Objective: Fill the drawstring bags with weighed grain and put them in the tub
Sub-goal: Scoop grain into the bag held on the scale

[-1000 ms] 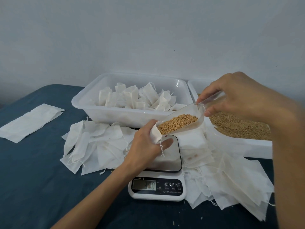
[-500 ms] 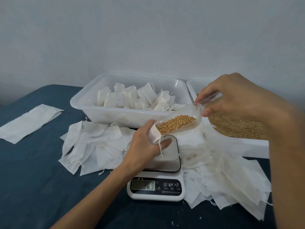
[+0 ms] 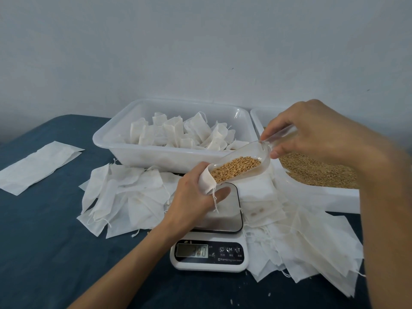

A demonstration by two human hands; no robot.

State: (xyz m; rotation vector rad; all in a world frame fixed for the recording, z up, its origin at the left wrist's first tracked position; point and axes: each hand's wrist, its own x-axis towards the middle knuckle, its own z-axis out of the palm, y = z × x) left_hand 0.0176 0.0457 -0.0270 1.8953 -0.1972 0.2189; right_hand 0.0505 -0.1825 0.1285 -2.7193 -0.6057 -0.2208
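Note:
My left hand [image 3: 194, 197] grips a small white drawstring bag [image 3: 206, 182] over the pan of the scale [image 3: 209, 241]. My right hand [image 3: 312, 132] pinches the handle of a clear plastic scoop [image 3: 243, 163] loaded with golden grain. The scoop's lip sits inside the bag's open mouth and tilts down toward it. A white tub [image 3: 156, 156] behind holds several filled bags. A second white tub [image 3: 316, 192] on the right holds loose grain [image 3: 312, 170].
Empty flat bags lie in a pile [image 3: 124, 197] left of the scale and in another pile [image 3: 312, 241] to its right. A long white sheet [image 3: 38, 166] lies at the far left on the dark blue table [image 3: 44, 253]. A pale wall stands close behind the tubs.
The scoop and both hands stay nearly still at the bag's mouth. The scale's reading has changed.

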